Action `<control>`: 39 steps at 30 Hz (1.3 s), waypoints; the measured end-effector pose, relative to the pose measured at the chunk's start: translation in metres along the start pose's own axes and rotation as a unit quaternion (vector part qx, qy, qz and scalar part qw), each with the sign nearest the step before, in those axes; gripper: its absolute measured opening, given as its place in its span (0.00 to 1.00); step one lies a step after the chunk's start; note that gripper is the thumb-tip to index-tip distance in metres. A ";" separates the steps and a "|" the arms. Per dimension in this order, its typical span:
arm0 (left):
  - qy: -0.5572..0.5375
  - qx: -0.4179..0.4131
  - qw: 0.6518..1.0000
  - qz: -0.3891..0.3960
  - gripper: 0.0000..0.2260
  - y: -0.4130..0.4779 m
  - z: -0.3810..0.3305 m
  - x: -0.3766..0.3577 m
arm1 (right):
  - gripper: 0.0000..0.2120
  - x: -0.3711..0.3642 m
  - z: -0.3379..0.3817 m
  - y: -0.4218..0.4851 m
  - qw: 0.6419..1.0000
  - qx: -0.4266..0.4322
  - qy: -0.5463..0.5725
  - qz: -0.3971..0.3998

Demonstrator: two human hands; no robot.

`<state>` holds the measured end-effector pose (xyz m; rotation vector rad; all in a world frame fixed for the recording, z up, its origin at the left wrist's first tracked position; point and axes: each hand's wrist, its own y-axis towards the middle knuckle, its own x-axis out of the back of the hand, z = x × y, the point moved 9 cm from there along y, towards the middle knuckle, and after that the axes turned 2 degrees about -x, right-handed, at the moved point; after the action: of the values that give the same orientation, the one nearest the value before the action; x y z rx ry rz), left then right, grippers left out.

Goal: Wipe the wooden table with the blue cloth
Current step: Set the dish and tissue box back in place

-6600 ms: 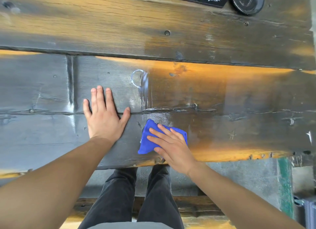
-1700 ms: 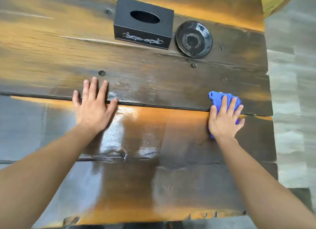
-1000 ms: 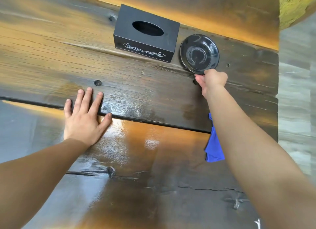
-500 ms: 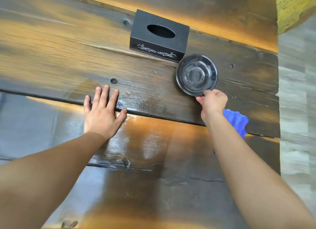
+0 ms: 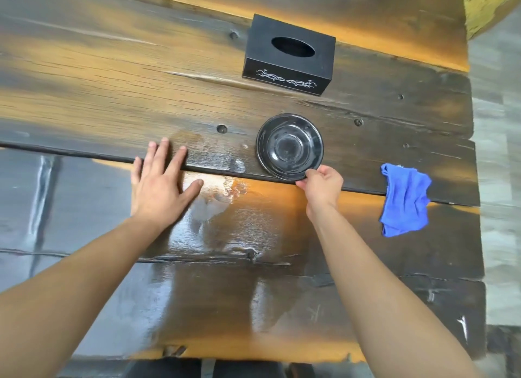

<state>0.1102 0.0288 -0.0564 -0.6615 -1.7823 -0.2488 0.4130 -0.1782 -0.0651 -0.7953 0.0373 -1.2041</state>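
Observation:
The blue cloth (image 5: 403, 199) lies crumpled and loose on the dark wooden table (image 5: 98, 75), near its right edge, with no hand on it. My right hand (image 5: 321, 183) pinches the near rim of a black round dish (image 5: 289, 146) that rests on the table left of the cloth. My left hand (image 5: 160, 185) lies flat on the wood with fingers spread, left of the dish. Wet, shiny patches show between and below my hands.
A black tissue box (image 5: 289, 55) stands behind the dish. The table's right edge (image 5: 476, 180) drops to a grey floor. A yellow object (image 5: 485, 5) fills the top right corner. My dark trousers (image 5: 169, 369) show under the near edge.
My right hand let go of the cloth, reached to the black dish and pulled it toward me and left, away from the tissue box. The cloth stays near the right edge.

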 end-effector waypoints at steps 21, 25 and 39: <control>0.070 -0.010 0.997 0.020 0.37 0.001 0.021 -0.005 | 0.14 0.001 0.101 0.034 0.973 0.116 -0.183 -0.081; 0.081 -0.016 0.996 0.016 0.37 0.002 0.022 -0.006 | 0.24 -0.030 0.165 0.065 0.968 0.159 -0.185 -0.065; 0.078 -0.012 0.997 0.011 0.37 0.002 0.024 -0.009 | 0.44 -0.095 0.228 0.118 0.968 0.109 -0.225 0.013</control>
<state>0.0936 0.0391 -0.0721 -0.6602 -1.6251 -0.3002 0.5694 0.0370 0.0000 -0.8519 -0.4489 -0.9602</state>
